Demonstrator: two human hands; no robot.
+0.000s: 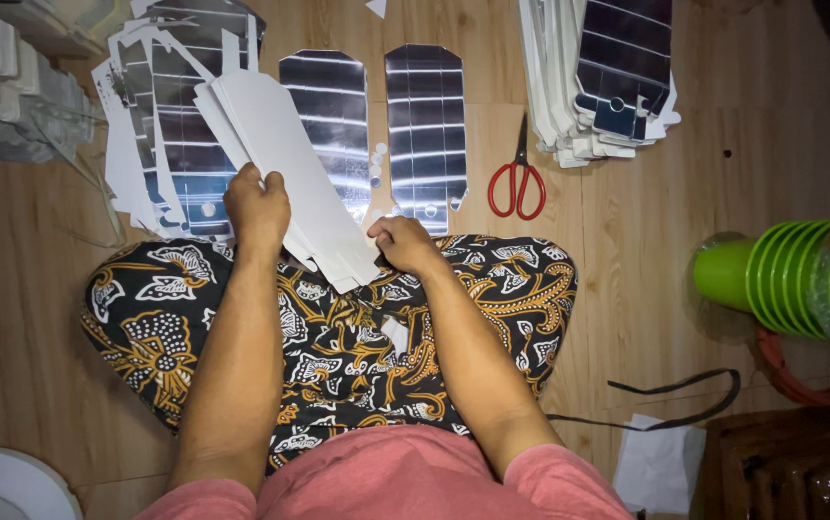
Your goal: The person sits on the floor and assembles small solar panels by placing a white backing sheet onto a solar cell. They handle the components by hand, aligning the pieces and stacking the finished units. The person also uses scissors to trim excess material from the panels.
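Note:
My left hand (257, 205) grips a thick stack of white die-cut card sheets (280, 154) along its left edge. My right hand (403, 243) holds the same stack at its lower right corner, fingers curled around the edge. The stack lies slanted over my crossed legs in patterned cloth (338, 337). Two silver foil-faced sheets (424, 125) lie flat on the wooden floor just beyond my hands.
A fanned pile of silver and white sheets (159, 116) lies at the upper left, another pile (607, 77) at the upper right. Red-handled scissors (518, 178) lie between. Stacked green plastic cups (790, 274) lie at the right, a black strap (685, 400) below.

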